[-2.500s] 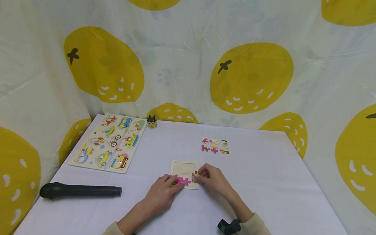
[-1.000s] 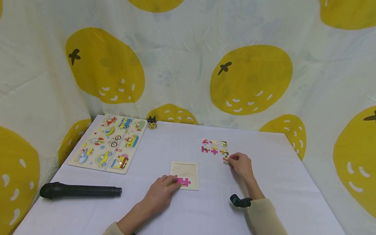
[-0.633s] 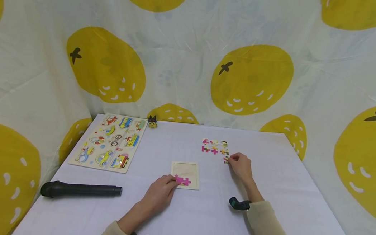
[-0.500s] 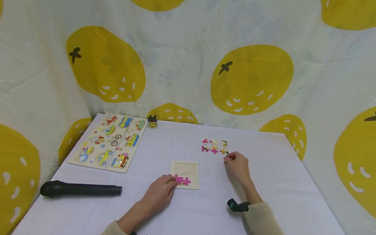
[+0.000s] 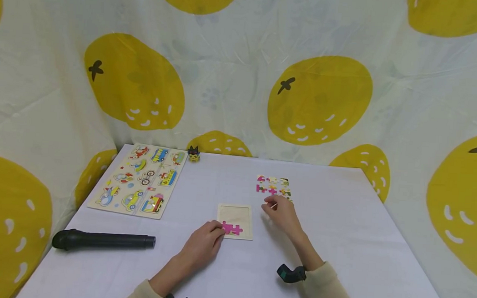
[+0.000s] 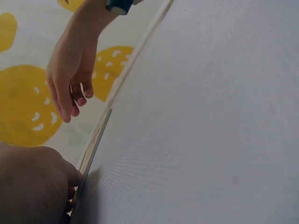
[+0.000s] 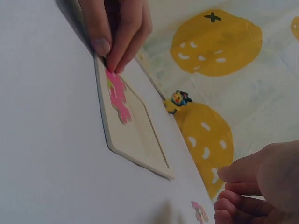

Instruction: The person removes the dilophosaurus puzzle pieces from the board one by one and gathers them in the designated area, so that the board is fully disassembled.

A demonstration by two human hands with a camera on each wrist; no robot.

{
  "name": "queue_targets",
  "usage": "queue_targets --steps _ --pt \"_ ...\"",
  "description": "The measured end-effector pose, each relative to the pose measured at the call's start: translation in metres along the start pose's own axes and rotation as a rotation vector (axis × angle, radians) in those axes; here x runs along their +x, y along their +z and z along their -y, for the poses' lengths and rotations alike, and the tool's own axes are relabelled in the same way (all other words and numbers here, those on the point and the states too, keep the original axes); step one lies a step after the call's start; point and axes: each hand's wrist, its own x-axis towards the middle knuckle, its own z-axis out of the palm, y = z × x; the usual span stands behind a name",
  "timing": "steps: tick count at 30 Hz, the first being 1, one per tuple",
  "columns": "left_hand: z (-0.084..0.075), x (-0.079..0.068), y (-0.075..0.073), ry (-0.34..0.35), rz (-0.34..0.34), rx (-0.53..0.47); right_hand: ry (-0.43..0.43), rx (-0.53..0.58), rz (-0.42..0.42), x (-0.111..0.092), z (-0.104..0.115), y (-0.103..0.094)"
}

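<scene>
A small square wooden puzzle tray (image 5: 247, 215) lies on the table, with joined pink jigsaw pieces (image 5: 233, 230) along its near side. My left hand (image 5: 202, 243) holds the tray's near-left corner, thumb at the rim and fingertips over the pink pieces, as the right wrist view shows. To the right of the tray, my right hand (image 5: 282, 214) is above the table, with loosely bent fingers and nothing between them. Behind it are rows of loose jigsaw pieces (image 5: 272, 190); one more at their near right is mostly hidden by this hand.
A wooden board with vehicle pictures (image 5: 140, 179) lies at the back left. A small yellow-and-black toy figure (image 5: 194, 155) stands by its far corner. Nearer the left edge is a black microphone (image 5: 103, 240). A curtain with yellow fruit prints (image 5: 319, 99) hangs behind the table.
My right hand carried a jigsaw piece from the tray to beside the loose pieces and let go of it. It has since moved left, towards the tray. My left hand stays at the tray.
</scene>
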Motion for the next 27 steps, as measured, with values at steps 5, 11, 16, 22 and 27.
queue_targets --steps 5,11,16,22,27 --pt "0.001 0.0 0.001 -0.009 0.003 0.006 -0.031 -0.007 0.063 -0.01 0.013 0.014" --pt "0.0 0.0 -0.001 -0.01 0.018 0.026 -0.098 0.0 0.142 -0.023 0.026 0.03" --pt "0.0 0.001 -0.001 0.001 0.016 0.029 -0.153 -0.031 0.233 -0.029 0.031 0.04" --pt "0.001 0.001 0.0 0.017 -0.009 0.027 -0.203 -0.05 0.298 -0.032 0.031 0.047" --pt "0.001 0.001 0.001 0.033 -0.052 0.024 -0.189 -0.064 0.315 -0.031 0.031 0.049"
